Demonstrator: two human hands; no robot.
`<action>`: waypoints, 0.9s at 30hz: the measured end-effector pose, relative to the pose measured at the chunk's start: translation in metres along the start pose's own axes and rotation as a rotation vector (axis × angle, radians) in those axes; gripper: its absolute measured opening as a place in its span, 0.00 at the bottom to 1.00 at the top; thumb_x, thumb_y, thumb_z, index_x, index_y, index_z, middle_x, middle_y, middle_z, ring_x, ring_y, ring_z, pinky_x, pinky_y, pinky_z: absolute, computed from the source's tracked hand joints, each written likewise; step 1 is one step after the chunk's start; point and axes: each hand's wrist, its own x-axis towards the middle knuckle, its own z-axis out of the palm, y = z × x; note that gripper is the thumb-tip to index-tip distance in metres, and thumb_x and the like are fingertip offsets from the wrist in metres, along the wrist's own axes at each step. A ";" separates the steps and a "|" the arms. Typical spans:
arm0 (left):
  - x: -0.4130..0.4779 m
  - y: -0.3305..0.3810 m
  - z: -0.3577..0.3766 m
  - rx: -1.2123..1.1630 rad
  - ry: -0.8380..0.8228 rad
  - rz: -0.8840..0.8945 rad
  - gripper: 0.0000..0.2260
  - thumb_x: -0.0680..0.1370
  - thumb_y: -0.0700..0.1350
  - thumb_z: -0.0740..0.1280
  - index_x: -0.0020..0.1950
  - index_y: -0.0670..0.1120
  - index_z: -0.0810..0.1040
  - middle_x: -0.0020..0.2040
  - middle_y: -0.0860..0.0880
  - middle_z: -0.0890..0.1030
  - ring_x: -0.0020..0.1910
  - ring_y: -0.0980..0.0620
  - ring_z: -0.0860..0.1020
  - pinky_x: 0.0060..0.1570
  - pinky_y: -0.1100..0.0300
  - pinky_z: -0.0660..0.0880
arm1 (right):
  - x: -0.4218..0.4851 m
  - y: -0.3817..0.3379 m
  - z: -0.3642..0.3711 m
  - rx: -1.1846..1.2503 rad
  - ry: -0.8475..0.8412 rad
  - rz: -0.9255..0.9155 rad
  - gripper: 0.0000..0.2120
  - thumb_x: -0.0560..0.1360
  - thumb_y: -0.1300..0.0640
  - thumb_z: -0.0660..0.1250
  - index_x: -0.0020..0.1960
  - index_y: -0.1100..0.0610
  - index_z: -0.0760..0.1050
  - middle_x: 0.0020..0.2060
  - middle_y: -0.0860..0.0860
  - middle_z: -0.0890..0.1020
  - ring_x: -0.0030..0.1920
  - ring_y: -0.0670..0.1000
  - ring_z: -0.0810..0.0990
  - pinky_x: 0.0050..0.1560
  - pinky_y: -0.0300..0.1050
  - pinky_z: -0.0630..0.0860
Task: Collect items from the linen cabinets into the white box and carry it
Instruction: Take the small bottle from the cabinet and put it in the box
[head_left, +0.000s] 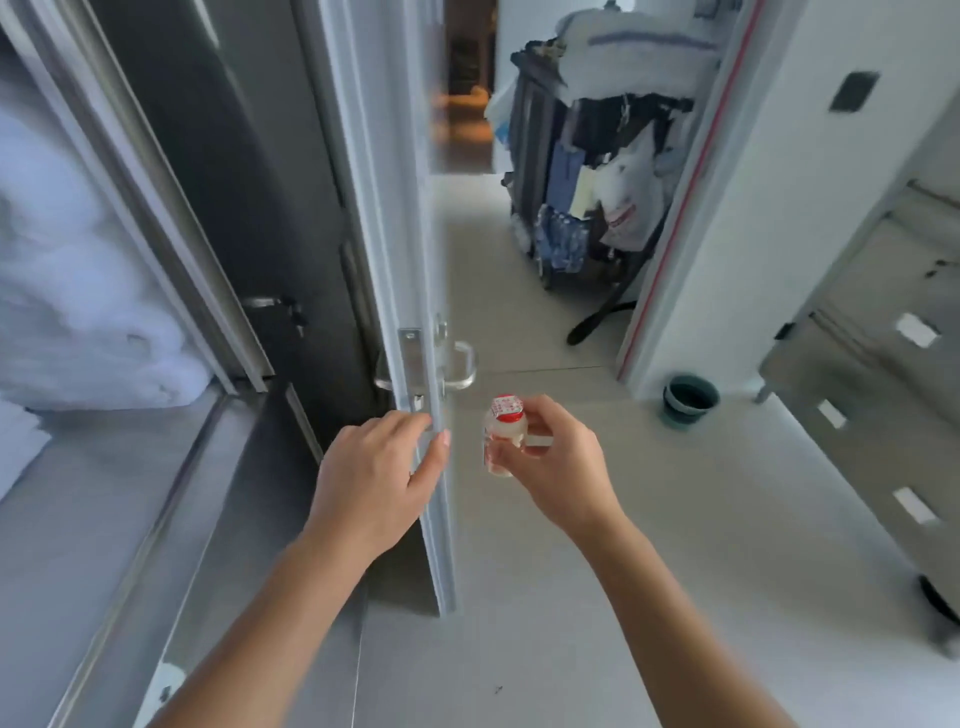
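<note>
My left hand (376, 478) grips the edge of a white door (387, 218) just below its clear handle (462, 364), fingers curled round the edge. My right hand (553, 467) pinches a small pale bottle (503, 434) with a red foil lid, held upright in front of the door edge. A steel linen cabinet (171, 291) stands open at the left, with folded white linen (78, 291) on its shelf. No white box is in view.
Through the doorway stands a housekeeping cart (587, 171) piled with white linen and hung with bags. A dark green bucket (690, 401) sits on the floor by the right door frame. A steel cabinet (878, 374) with labelled drawers runs along the right.
</note>
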 end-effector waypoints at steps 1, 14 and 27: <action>0.006 0.015 0.002 -0.011 -0.010 0.040 0.23 0.81 0.59 0.51 0.56 0.47 0.80 0.47 0.52 0.83 0.45 0.47 0.81 0.47 0.50 0.75 | -0.006 0.003 -0.017 -0.004 0.048 0.009 0.15 0.70 0.51 0.75 0.55 0.41 0.79 0.47 0.37 0.84 0.51 0.40 0.83 0.51 0.39 0.81; 0.052 0.199 0.044 -0.184 0.026 0.394 0.21 0.81 0.58 0.54 0.57 0.47 0.81 0.52 0.51 0.84 0.49 0.46 0.82 0.48 0.51 0.76 | -0.064 0.029 -0.207 -0.076 0.446 0.090 0.18 0.68 0.44 0.75 0.57 0.42 0.80 0.47 0.37 0.84 0.48 0.39 0.83 0.52 0.45 0.83; 0.022 0.399 0.113 -0.398 -0.322 1.071 0.24 0.80 0.61 0.48 0.58 0.50 0.79 0.54 0.52 0.82 0.52 0.47 0.80 0.51 0.50 0.73 | -0.254 0.041 -0.301 -0.282 1.182 0.393 0.12 0.70 0.49 0.75 0.53 0.44 0.80 0.45 0.37 0.85 0.48 0.38 0.83 0.46 0.36 0.80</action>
